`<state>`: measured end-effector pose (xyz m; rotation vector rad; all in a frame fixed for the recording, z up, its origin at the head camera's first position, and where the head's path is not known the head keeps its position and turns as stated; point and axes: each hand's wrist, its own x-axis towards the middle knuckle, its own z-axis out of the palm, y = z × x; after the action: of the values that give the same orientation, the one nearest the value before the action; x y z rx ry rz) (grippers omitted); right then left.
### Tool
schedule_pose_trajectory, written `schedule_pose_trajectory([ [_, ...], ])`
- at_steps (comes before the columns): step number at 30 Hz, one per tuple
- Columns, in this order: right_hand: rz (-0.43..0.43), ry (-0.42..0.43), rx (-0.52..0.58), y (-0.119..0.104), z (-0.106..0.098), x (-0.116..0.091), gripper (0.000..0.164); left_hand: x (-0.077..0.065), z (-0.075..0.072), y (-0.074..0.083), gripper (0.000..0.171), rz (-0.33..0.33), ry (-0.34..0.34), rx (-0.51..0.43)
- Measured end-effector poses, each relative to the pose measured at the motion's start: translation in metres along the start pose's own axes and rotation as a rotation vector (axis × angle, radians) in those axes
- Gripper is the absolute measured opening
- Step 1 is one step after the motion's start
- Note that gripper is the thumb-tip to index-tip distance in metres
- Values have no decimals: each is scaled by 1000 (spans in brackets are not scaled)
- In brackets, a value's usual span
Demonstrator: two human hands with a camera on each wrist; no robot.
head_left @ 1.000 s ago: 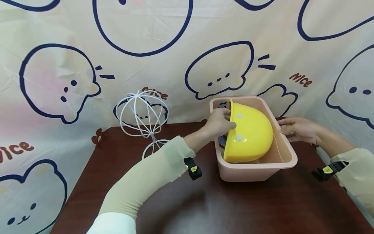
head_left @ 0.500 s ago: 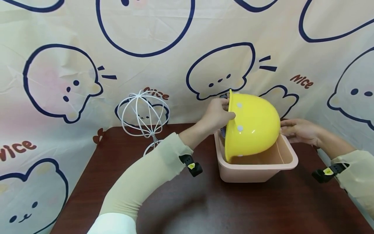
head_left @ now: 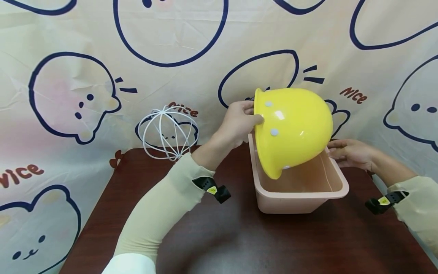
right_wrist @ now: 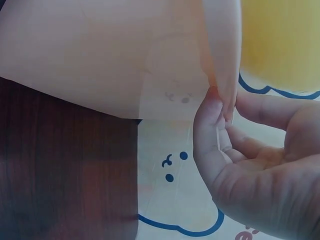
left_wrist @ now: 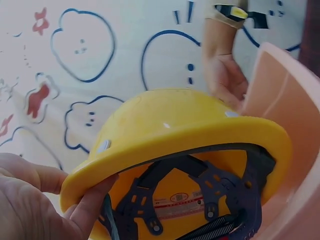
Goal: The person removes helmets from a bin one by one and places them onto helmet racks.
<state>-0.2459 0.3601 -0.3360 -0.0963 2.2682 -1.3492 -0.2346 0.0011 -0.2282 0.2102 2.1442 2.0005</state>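
A yellow hard hat [head_left: 297,125] is held on its side over the pink plastic bin [head_left: 294,195], its brim toward the left. My left hand [head_left: 239,121] pinches that brim, thumb on the outer shell and fingers inside. The left wrist view shows the dark suspension straps [left_wrist: 200,175] and a label inside the hat [left_wrist: 150,120]. At the bin's right side, my right hand [head_left: 352,154] grips the rim; in the right wrist view the thumb and fingers of that hand [right_wrist: 265,165] pinch the bin's edge [right_wrist: 222,50]. The hat covers the bin's far part in the head view.
A white wire stand with a round cage top [head_left: 167,133] stands at the table's back left. The dark wooden table [head_left: 212,236] meets a patterned cloth backdrop [head_left: 191,83] at the back. A black band [head_left: 212,189] sits on each wrist.
My left hand has lifted the hard hat up out of the bin, moving slightly left and tilting it. My right hand has stayed on the bin's rim.
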Motion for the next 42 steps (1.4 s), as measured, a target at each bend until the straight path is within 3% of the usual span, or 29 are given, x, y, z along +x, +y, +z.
schedule_pose_trajectory([
  [8,-27,72,-96,-2,3,-1,69,-4,-26,2,47,31,60,-181],
  [15,-128,211,-93,-28,15,-11,74,-4,-42,1,42,53,109,-382],
  [17,-201,184,-4,-37,21,-15,74,-4,-45,0,41,60,120,-437],
  [23,-484,-59,465,-60,50,-23,74,-2,-47,-2,40,80,128,-544],
  [27,-571,-74,610,-65,68,-23,69,0,-44,-6,40,93,128,-568],
  [32,-625,-24,689,-67,81,-17,68,2,-42,-17,43,121,106,-552],
  [38,-691,-28,769,-69,81,-10,73,1,-41,-33,44,136,35,-408],
  [42,-724,-55,774,-72,78,-8,75,-3,-45,-39,46,194,6,-275],
])
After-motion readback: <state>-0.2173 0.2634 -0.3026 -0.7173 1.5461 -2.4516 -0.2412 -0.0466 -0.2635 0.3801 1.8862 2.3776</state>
